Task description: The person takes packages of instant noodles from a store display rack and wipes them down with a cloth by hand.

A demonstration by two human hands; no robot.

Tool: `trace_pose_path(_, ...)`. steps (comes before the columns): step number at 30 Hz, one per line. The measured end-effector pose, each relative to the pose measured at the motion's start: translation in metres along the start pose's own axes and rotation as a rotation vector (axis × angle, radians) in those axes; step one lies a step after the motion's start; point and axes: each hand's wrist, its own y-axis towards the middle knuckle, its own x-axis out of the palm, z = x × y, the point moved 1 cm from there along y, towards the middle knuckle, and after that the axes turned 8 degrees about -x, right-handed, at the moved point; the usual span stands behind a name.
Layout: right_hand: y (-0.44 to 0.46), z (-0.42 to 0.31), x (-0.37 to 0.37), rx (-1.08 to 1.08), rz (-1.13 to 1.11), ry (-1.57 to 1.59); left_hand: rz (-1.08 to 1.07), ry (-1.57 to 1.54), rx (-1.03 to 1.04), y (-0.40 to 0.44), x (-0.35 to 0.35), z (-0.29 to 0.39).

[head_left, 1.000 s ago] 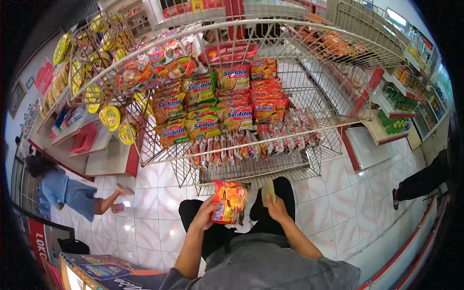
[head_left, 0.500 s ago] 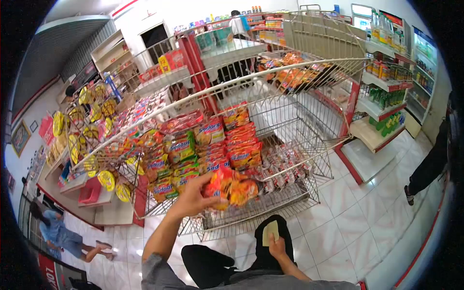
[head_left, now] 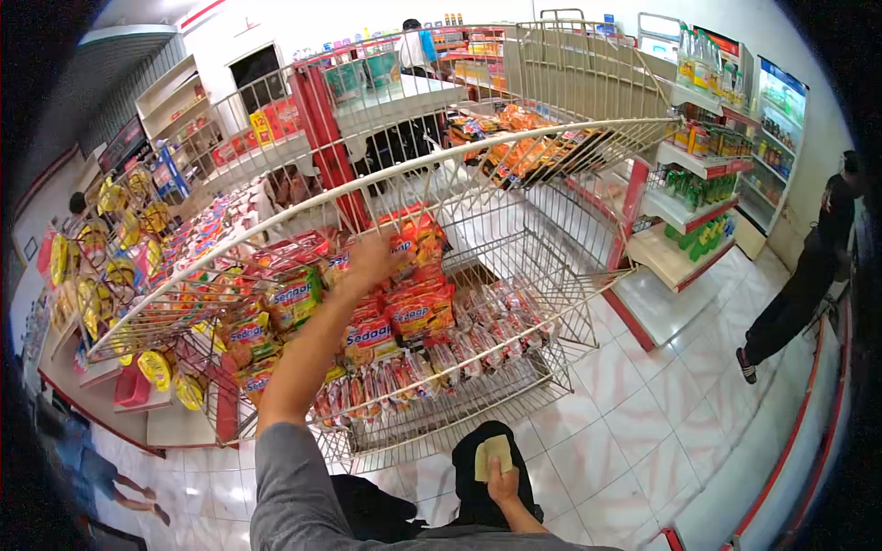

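Note:
My left hand (head_left: 369,264) reaches into a wire rack basket (head_left: 496,358), over stacked instant noodle packets. Its fingers are blurred and partly hidden among red and orange packets (head_left: 423,241), so a grip cannot be made out. Just below the hand lie red Sedaap noodle packets (head_left: 370,338); a green Sedaap packet (head_left: 296,296) is left of the forearm. Along the basket's front, several packets (head_left: 441,363) stand on edge. My right hand (head_left: 503,482) rests at my right knee, its fingers closed on a folded pale yellow cloth (head_left: 493,456).
Orange and black packets (head_left: 528,151) fill another part of the rack. Bottle shelves (head_left: 694,188) and a drinks fridge (head_left: 779,147) stand at the right. A person in dark clothes (head_left: 808,262) is at the far right, another person (head_left: 87,459) at lower left. Yellow packs (head_left: 96,308) hang at left.
My left hand, which held red-orange noodle packets in front of the basket, has moved up and inward over the stacks. My right hand still holds the cloth. The view has shifted to the right.

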Motion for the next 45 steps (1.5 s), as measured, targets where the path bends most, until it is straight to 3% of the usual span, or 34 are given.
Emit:
trace_pose_path(2,0.005,-0.015,-0.002,-0.052,0.064,0.015,-0.053,0.081,-0.006,0.017,0.018,-0.005)
trace_pose_path(3,0.002,-0.001,0.001,-0.026,0.053,0.009,0.138,0.099,0.073,0.019,0.038,-0.017)
trace_pose_path(6,0.002,0.009,0.000,-0.009,0.050,-0.002,0.382,0.255,0.142,0.040,0.108,-0.069)
trace_pose_path(8,0.006,0.015,0.001,-0.018,0.048,-0.018,0.289,0.255,0.021,0.054,0.120,-0.081)
trace_pose_path(10,0.002,0.019,-0.001,-0.032,0.048,-0.048,0.132,0.249,-0.065,0.057,0.111,-0.074)
trace_pose_path(15,0.004,0.009,-0.002,-0.021,0.035,-0.030,0.012,0.262,-0.053,0.045,0.080,-0.067)
trace_pose_path(18,0.004,0.019,0.002,-0.073,0.000,-0.089,0.030,0.335,-0.009,0.038,0.074,-0.065)
trace_pose_path(19,0.004,0.015,0.000,0.006,-0.035,-0.049,0.006,0.325,-0.009,0.037,0.070,-0.061)
trace_pose_path(23,0.006,0.003,0.003,-0.010,0.025,0.010,0.267,0.285,0.111,0.019,0.049,-0.032)
trace_pose_path(26,0.004,0.008,0.005,-0.027,0.022,-0.012,-0.010,0.271,-0.012,0.009,0.022,-0.007)
trace_pose_path(30,0.007,-0.008,0.006,-0.077,0.020,0.009,-0.092,0.031,0.278,-0.033,-0.009,0.004)
trace_pose_path(33,0.003,-0.006,0.010,-0.004,0.014,0.004,-0.292,-0.046,0.420,-0.074,-0.057,0.031)
trace_pose_path(36,0.004,0.001,0.016,-0.056,0.018,-0.046,-0.359,-0.187,0.463,-0.121,-0.101,0.050)
trace_pose_path(37,0.003,0.005,0.017,-0.081,0.002,-0.052,-0.384,-0.213,0.419,-0.138,-0.119,0.056)
trace_pose_path(38,0.003,-0.003,0.015,0.036,-0.062,-0.125,-0.407,-0.240,0.377,-0.156,-0.137,0.063)
trace_pose_path(42,0.001,-0.004,0.020,-0.044,-0.038,-0.065,-0.437,-0.505,0.320,-0.225,-0.190,0.063)
trace_pose_path(44,0.001,-0.003,0.022,-0.088,-0.045,-0.071,-0.554,-0.803,0.337,-0.257,-0.211,0.049)
trace_pose_path(45,-0.001,-0.004,0.020,-0.039,-0.112,-0.080,-0.601,-0.930,0.246,-0.279,-0.217,0.039)
